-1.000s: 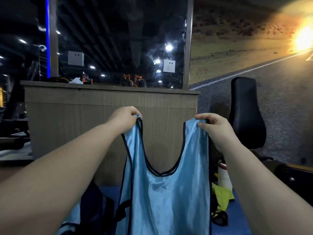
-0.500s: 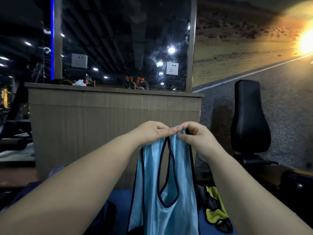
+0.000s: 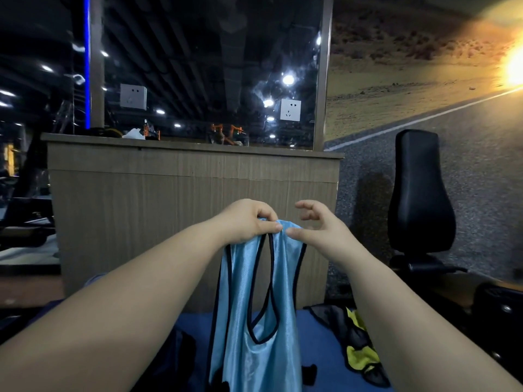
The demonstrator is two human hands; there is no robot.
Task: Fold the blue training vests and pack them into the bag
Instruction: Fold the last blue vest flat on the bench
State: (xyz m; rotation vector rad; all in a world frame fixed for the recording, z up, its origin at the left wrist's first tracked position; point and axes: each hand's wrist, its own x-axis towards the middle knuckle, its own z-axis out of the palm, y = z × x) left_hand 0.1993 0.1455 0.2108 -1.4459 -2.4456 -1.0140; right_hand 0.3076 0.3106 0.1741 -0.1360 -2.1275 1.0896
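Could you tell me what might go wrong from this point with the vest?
1. Only the left hand pinches both straps of the blue vest; the right hand is open, so a strap could slip and spoil the fold.
2. Its lower part hangs low and could drag on the blue mat.

The two hands, once apart and spreading the vest (image 3: 256,329) by its shoulders, have met; the left hand (image 3: 249,222) now pinches both straps while the right hand (image 3: 318,226) has uncurled its fingers.
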